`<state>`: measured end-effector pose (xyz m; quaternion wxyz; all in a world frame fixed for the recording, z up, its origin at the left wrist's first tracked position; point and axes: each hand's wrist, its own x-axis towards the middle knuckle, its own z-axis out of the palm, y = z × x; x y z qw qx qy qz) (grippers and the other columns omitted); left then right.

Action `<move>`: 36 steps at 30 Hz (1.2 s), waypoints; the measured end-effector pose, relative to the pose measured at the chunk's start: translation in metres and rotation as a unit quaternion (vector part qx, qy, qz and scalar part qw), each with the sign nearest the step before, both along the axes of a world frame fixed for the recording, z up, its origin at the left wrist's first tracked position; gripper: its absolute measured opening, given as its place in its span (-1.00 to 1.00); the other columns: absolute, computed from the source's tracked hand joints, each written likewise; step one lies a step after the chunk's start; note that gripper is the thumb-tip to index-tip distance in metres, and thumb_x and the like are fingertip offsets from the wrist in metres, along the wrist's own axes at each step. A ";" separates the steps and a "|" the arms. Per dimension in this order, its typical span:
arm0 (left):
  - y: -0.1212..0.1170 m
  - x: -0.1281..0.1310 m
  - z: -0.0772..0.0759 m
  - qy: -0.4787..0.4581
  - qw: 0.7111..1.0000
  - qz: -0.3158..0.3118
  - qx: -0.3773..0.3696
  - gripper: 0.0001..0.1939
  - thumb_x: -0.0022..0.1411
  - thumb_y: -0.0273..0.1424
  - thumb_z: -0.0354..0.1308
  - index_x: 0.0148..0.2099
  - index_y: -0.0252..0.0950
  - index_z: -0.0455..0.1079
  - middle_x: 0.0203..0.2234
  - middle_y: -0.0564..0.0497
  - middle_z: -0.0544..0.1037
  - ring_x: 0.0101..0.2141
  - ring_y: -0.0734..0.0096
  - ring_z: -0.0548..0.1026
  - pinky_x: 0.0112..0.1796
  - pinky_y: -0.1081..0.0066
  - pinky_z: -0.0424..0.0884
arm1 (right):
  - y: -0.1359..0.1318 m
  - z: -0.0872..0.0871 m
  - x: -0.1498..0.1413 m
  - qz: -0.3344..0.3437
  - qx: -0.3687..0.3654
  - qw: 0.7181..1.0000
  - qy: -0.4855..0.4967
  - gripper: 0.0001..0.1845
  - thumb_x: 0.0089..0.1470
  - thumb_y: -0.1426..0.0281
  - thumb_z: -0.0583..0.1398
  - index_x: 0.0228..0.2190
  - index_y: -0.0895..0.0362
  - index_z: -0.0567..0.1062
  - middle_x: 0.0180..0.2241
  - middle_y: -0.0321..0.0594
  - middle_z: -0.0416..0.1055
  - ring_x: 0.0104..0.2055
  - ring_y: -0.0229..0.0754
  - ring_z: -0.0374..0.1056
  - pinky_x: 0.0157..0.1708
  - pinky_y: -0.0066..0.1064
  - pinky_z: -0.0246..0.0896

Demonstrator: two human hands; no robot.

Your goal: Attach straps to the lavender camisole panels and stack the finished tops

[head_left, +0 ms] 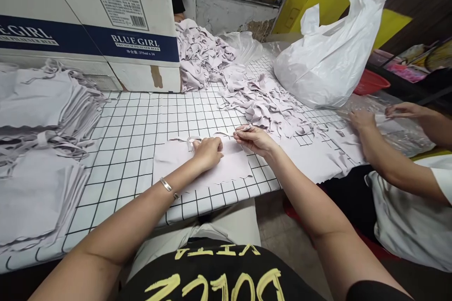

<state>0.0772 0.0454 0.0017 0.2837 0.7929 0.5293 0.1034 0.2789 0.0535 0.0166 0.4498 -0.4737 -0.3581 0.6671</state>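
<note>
Presently, cloth panel: the pale piece (226,164) lies flat on the checked tablecloth (130,136), nearer me than the carton (141,68) and mostly right of its right end.
Left hand: my left hand (208,153) rests on the panel with fingers curled under, beside a pale loop (189,143); I cannot tell whether I'm gripping fabric or only weighing it down.
Right hand: my right hand (254,140), farther right of the carton, has thumb and fingers pinched on a slim pale bit (236,133) at the panel's far edge; I cannot tell whether that is the edge itself or a loose strip.
Tug: if I pull harder than my left presses, the panel could skid or crease, or the edge could stretch and tear.
Loop: my knuckles sit so near it that it could snag or get folded under.
Scraps: the loose heap (271,101), right of the carton, comes close behind my right hand; a careless sweep could mix bits into the panel.
Stacks: the near stack (31,197), on my side of the carton, has uneven edges and loose ties, so an elbow catching one could drag pieces askew.
</note>
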 end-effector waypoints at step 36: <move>-0.009 0.007 -0.019 -0.076 0.989 -0.025 0.122 -0.75 0.26 -0.36 0.10 -0.43 -0.25 0.53 -0.41 -0.04 0.52 -0.20 0.21 0.31 -0.18 0.13 -0.02 | -0.012 -0.012 0.002 0.251 0.410 0.689 -0.542 -0.84 0.08 0.57 0.09 -0.31 0.14 0.42 -0.36 -0.21 0.48 -0.24 -0.13 0.34 -0.07 -0.25 0.04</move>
